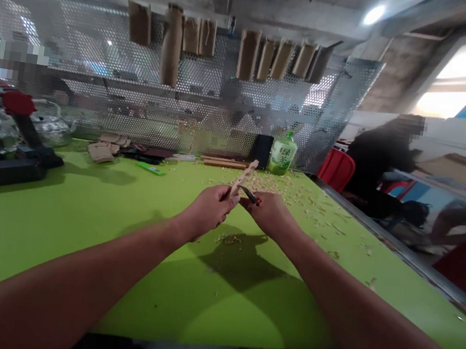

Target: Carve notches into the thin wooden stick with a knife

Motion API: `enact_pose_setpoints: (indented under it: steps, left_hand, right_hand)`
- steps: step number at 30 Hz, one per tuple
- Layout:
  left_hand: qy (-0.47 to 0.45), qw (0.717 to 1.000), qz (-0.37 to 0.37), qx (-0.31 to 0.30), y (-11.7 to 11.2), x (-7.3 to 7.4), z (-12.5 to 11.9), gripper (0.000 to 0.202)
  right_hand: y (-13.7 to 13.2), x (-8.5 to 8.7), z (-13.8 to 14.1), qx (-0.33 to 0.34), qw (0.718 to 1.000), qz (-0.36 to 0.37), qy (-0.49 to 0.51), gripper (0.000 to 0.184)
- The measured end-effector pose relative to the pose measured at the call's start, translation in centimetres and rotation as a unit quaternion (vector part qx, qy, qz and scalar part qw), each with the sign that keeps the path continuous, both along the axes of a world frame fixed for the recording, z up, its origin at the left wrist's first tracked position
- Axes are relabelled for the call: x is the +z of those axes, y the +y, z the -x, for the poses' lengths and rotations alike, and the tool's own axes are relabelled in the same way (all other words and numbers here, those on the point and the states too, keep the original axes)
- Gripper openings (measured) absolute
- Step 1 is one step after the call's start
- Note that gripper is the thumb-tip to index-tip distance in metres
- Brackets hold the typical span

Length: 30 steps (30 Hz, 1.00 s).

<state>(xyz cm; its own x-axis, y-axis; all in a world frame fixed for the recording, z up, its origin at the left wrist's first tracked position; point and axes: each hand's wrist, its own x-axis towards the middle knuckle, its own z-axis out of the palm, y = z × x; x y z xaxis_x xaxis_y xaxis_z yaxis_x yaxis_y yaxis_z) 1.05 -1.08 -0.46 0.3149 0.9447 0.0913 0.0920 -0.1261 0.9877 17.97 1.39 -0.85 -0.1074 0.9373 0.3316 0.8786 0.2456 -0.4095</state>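
My left hand (pixel 209 207) is closed around the lower end of a pale wooden stick (pixel 245 177), which points up and away from me. My right hand (pixel 270 211) is closed on a small knife (pixel 251 195) with a dark blade and a red part at the handle; the blade lies against the stick just above my left fingers. Both hands are held above the green table (pixel 75 232). Pale wood shavings (pixel 299 199) lie scattered on the table beyond and to the right of my hands.
A green drink bottle (pixel 283 154) and a dark box stand at the back by the perforated metal screen (pixel 101 61). A black and red device (pixel 9 147) with glassware sits far left. Another person (pixel 382 156) sits at the right near red chairs (pixel 338 168).
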Motion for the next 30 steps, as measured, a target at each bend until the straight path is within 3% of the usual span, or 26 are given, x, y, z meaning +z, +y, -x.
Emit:
enact_pose_setpoints:
  steps: [5, 10, 13, 16, 19, 21, 24, 28, 30]
  left_hand:
    - [0.017, 1.0, -0.008, -0.002, 0.0, -0.1, 0.1, 0.011]
    - [0.065, 0.994, -0.087, 0.026, 0.3, -0.7, 0.1, 0.011]
    - [0.081, 0.992, -0.097, 0.03, 0.3, -0.8, 0.0, 0.013]
    - [0.067, 0.993, -0.093, 0.021, 0.2, -0.6, 0.1, 0.014]
    - [0.061, 0.994, -0.095, 0.0, 0.1, -0.3, 0.2, 0.017]
    - [0.063, 0.993, -0.094, -0.012, 0.1, -0.2, 0.4, 0.02]
    - [0.049, 0.995, -0.087, -0.021, 0.4, -0.3, 0.4, 0.021]
    - [0.014, 0.998, -0.059, -0.017, 0.7, -0.5, 0.4, 0.018]
    - [0.001, 0.999, -0.047, -0.007, 0.7, -0.4, 0.4, 0.016]
  right_hand:
    - [0.1, -0.2, 0.1, -0.014, 1.0, -0.001, -0.017, 0.039]
    - [0.5, -0.5, 0.3, -0.017, 0.999, 0.014, -0.035, 0.037]
    - [0.6, -0.4, 0.3, 0.006, 0.998, 0.031, -0.049, 0.038]
    - [0.3, 0.1, 0.0, 0.021, 0.996, 0.092, 0.004, 0.039]
    - [-0.4, 0.5, -0.2, 0.054, 0.974, 0.198, 0.095, 0.04]
    - [-0.6, 0.7, -0.1, 0.071, 0.964, 0.227, 0.12, 0.041]
    - [-0.6, 0.7, 0.0, 0.054, 0.975, 0.191, 0.1, 0.041]
    - [-0.3, 0.4, -0.1, 0.029, 0.996, 0.053, 0.068, 0.038]
    - [-0.4, 0.3, -0.1, 0.025, 0.997, 0.019, 0.068, 0.038]
